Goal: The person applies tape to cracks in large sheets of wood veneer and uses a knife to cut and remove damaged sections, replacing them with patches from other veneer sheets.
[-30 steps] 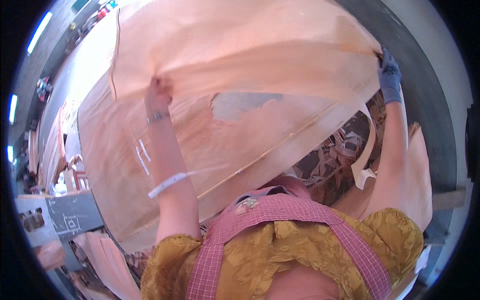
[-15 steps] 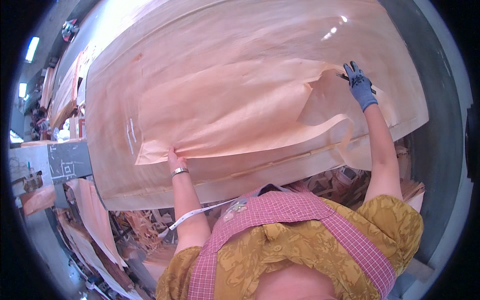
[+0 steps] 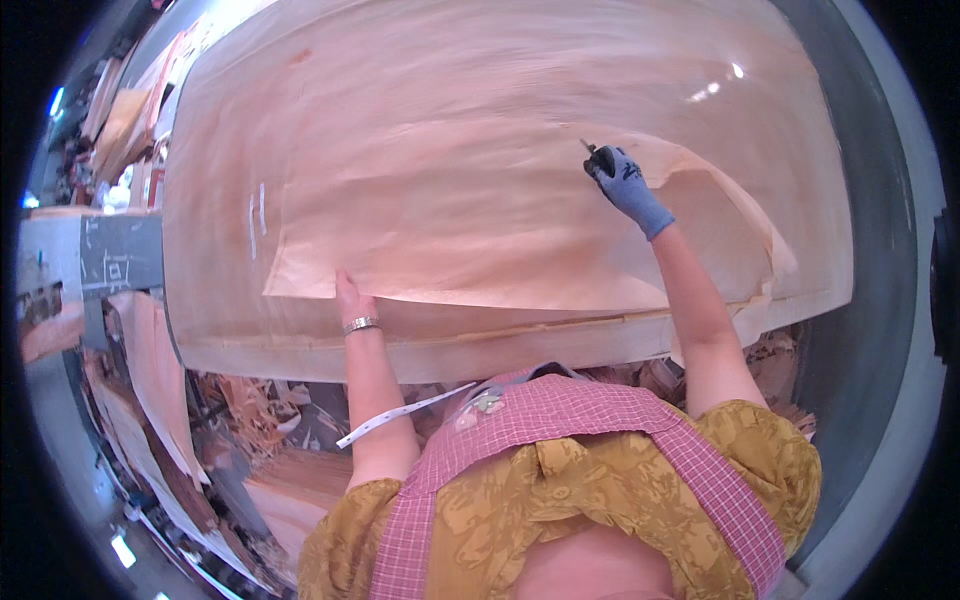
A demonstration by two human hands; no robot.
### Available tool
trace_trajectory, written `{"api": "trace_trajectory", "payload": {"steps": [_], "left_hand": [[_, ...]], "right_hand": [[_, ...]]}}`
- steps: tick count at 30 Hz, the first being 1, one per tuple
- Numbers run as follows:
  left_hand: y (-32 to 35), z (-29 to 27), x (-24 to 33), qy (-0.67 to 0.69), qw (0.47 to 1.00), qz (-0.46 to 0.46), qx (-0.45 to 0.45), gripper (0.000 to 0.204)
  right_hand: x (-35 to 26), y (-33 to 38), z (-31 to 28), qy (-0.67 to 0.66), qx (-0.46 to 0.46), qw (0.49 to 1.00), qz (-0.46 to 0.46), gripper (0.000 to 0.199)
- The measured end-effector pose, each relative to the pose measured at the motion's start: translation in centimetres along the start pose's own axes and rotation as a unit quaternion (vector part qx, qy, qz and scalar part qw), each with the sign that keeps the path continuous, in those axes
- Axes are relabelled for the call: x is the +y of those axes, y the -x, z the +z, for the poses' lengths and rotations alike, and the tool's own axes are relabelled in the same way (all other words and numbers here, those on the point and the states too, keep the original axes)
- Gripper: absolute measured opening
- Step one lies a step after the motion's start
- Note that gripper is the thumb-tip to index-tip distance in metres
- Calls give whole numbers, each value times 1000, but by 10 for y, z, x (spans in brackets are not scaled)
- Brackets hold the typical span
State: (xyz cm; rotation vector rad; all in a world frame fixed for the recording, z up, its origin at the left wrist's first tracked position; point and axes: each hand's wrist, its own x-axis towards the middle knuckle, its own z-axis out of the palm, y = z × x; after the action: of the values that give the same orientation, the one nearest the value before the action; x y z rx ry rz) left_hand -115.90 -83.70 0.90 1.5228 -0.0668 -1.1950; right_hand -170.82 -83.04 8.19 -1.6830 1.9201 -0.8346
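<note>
A thin, peach-coloured wood veneer sheet (image 3: 450, 230) lies on a broad stack of similar veneer (image 3: 480, 70). My bare left hand (image 3: 354, 300) grips its near edge close to the left corner, and a metal-banded watch circles that wrist. Above the sheet's right part is my right hand (image 3: 620, 183), in a blue-grey glove with dark fingertips. Its fingers are closed around a knife (image 3: 587, 146); the tip sticks out toward the upper left, while the handle is hidden in the glove. To the right, a narrow curled veneer strip (image 3: 755, 215) bends down to the stack's near edge.
Torn veneer scraps (image 3: 255, 415) are heaped below the stack's near edge. On the left, a grey metal beam (image 3: 120, 250) meets the stack, with veneer pieces (image 3: 150, 370) hanging beneath it. A white measuring tape (image 3: 400, 411) lies across my left forearm.
My right hand has swept left with the knife, from the sheet's right end to over it. The curled strip now lies farther right. My left hand keeps its grip on the near edge.
</note>
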Motion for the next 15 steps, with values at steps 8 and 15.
{"api": "trace_trajectory", "payload": {"steps": [8,15], "left_hand": [[30,59,34,-518,619,589,-31,54],[-21,109,38,-632,572,505,-136,50]], "right_hand": [[36,-12,38,11,-9,999,37,26],[-171,-25,136,191,-166,962,-105,22]]}}
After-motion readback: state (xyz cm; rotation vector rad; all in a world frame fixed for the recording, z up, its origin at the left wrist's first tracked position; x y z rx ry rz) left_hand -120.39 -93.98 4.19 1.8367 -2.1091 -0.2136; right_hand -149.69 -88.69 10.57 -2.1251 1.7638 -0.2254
